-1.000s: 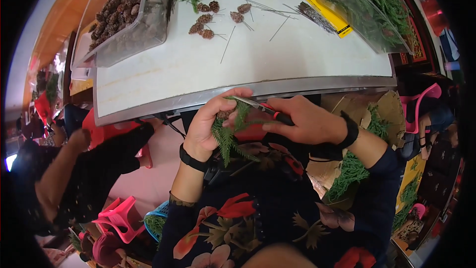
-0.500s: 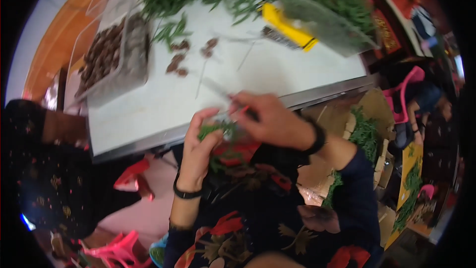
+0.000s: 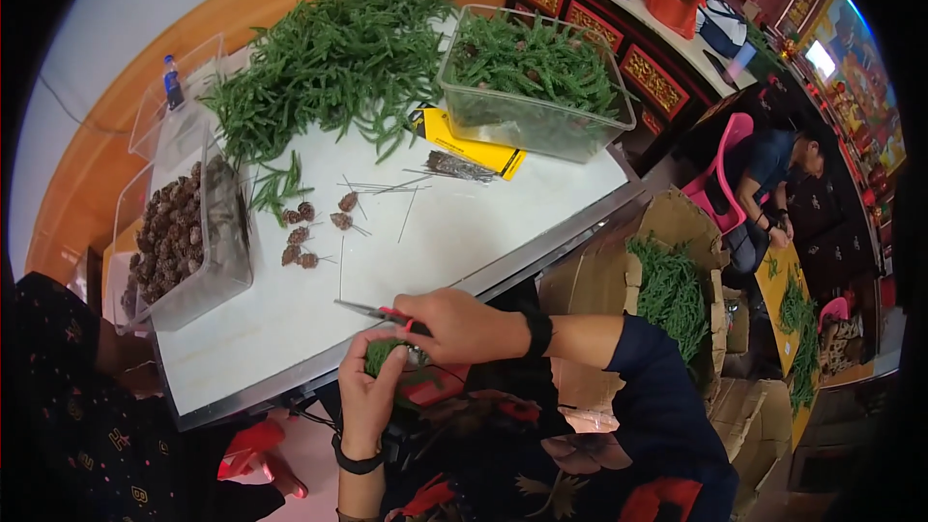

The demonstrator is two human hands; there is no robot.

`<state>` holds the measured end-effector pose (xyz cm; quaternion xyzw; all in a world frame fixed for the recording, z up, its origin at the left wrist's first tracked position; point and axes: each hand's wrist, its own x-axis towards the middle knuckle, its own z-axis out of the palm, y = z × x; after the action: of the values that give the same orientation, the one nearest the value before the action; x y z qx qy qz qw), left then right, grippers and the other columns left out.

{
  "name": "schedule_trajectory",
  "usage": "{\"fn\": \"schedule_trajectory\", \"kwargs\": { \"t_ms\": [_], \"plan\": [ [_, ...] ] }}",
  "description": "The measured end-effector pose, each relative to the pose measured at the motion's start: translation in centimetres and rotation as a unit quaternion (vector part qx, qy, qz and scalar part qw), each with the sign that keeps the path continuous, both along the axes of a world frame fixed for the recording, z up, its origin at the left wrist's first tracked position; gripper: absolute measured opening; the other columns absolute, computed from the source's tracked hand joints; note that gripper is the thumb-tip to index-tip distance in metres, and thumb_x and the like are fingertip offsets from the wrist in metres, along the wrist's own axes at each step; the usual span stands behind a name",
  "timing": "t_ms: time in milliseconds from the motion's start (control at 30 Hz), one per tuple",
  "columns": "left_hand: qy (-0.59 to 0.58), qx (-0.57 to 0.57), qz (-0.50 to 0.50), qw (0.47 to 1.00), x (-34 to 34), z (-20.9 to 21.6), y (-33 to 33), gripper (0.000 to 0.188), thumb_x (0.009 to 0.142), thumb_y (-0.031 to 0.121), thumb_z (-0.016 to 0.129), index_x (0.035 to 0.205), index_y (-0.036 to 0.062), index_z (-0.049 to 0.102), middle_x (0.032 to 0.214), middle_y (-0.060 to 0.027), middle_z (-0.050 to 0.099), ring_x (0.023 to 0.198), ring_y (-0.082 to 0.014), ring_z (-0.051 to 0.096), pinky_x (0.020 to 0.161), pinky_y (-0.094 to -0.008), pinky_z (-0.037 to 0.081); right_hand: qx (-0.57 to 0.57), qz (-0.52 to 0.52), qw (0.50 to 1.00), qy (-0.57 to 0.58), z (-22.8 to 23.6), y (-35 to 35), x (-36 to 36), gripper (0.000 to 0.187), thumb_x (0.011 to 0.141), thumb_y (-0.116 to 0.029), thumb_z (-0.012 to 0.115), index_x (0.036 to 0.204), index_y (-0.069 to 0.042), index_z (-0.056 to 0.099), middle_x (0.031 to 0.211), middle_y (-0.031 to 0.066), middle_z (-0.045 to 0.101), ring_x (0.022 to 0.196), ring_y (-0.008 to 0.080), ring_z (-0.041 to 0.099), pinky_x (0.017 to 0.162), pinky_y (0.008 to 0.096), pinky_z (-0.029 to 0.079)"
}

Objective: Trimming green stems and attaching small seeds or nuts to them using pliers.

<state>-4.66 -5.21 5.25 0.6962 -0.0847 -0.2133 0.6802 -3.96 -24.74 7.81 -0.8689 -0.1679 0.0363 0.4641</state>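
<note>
Over my lap at the table's near edge, my left hand point(image 3: 368, 382) is closed around a short green sprig point(image 3: 383, 358), its tip showing between thumb and fingers. Beside it, my right hand point(image 3: 464, 325) grips long-nose pliers point(image 3: 372, 310) with red-and-black handles, the grey jaws pointing left over the table edge. Something shiny shows between the two hands, too small to name. On the white table lie several loose pine cones point(image 3: 298, 234), some with wires. Thin wires point(image 3: 407, 214) lie to their right.
A clear bin of pine cones point(image 3: 179, 302) stands at left. Behind are a heap of green sprigs point(image 3: 338, 63), a yellow packet point(image 3: 474, 147) and a clear bin of greenery point(image 3: 541, 140). Right of me is a cardboard box point(image 3: 590, 280). A person point(image 3: 759, 184) sits farther right.
The view has tilted and sharpened, showing more of the table and room. Both hands have come closer together, the pliers now just above the left fingers.
</note>
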Motion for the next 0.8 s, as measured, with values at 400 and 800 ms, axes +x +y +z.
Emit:
{"fn": "schedule_trajectory", "kwargs": {
  "t_ms": [400, 800],
  "plan": [
    [0.019, -0.111, 0.069, 0.991, -0.2, 1.2, 0.8, 0.034, 0.093, 0.014, 0.06, 0.124, 0.0035, 0.053, 0.104, -0.0034, 0.063, 0.089, -0.011, 0.057, 0.081, -0.0243, 0.044, 0.118, -0.494, 0.853, -0.118, 11.1, -21.9, 7.9, 0.025, 0.093, -0.033, 0.061, 0.085, -0.009, 0.055, 0.06, 0.0003, 0.052, 0.05, 0.0097, 0.049, 0.045, 0.0266, 0.038],
    [-0.089, -0.543, -0.342, 0.762, 0.8, 12.7, -2.9, 0.033, 0.1, 0.028, 0.049, 0.116, 0.0013, 0.061, 0.125, -0.014, 0.049, 0.121, -0.0246, 0.044, 0.105, -0.0373, 0.03, 0.209, -0.37, 0.899, -0.104, 5.6, -17.5, 5.0, 0.04, 0.095, -0.021, 0.061, 0.132, -0.007, 0.054, 0.069, -0.0045, 0.045, 0.057, 0.0048, 0.043, 0.048, 0.0216, 0.034]
  ]
}}
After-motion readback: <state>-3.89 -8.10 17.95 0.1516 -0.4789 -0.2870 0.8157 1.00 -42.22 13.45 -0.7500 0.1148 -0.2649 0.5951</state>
